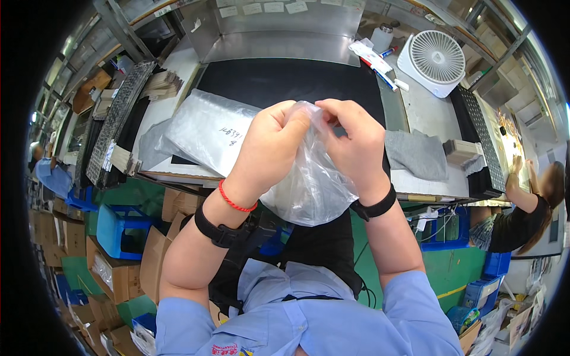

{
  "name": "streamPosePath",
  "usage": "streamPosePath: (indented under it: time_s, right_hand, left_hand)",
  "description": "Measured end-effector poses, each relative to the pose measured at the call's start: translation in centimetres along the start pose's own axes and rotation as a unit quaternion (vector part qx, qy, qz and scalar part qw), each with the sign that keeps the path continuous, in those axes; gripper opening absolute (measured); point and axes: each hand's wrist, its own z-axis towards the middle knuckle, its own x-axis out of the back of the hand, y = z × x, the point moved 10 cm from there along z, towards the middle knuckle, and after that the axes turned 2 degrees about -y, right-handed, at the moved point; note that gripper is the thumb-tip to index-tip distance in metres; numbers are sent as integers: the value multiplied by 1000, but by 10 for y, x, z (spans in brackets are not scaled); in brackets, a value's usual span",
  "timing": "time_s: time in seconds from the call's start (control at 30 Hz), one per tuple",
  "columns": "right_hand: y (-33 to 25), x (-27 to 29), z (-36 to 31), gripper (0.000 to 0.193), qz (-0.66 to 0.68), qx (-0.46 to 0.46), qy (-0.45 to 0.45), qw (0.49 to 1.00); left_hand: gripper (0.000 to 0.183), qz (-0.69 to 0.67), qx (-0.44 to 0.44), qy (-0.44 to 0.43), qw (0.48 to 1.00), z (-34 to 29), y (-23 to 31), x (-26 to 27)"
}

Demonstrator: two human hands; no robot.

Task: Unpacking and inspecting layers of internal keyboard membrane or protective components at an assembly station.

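Both my hands pinch the upper edge of a clear plastic bag (pixel 312 190), which hangs down in front of me over the table's near edge. My left hand (pixel 270 139) closes thumb and fingers on the gathered rim. Close beside it, my right hand (pixel 356 139) grips the rim from the other side. Left of my hands lies a flat plastic-wrapped packet (pixel 205 127) with handwriting on it, partly covered by my left hand. What the hanging bag contains, if anything, I cannot make out.
A black mat (pixel 261 74) covers the table's middle. On the right stand a white fan (pixel 436 59), marker pens (pixel 380 74), a grey cloth (pixel 415 154) and stacked strips (pixel 463 151). A blue stool (pixel 122 231) and open cartons (pixel 116 270) stand lower left. Another person (pixel 528 207) works at right.
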Motion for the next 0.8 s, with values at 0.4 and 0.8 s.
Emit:
streamPosePath:
  time_s: [0.4,0.8]
  right_hand:
    - [43,21,-16,36,294,-245,57,922]
    - [-39,2,-2,13,-82,-47,-189,977]
  left_hand:
    - [22,-105,-13,39,994,-1,-11,10]
    - [26,45,-29,34,998,-2,4,7]
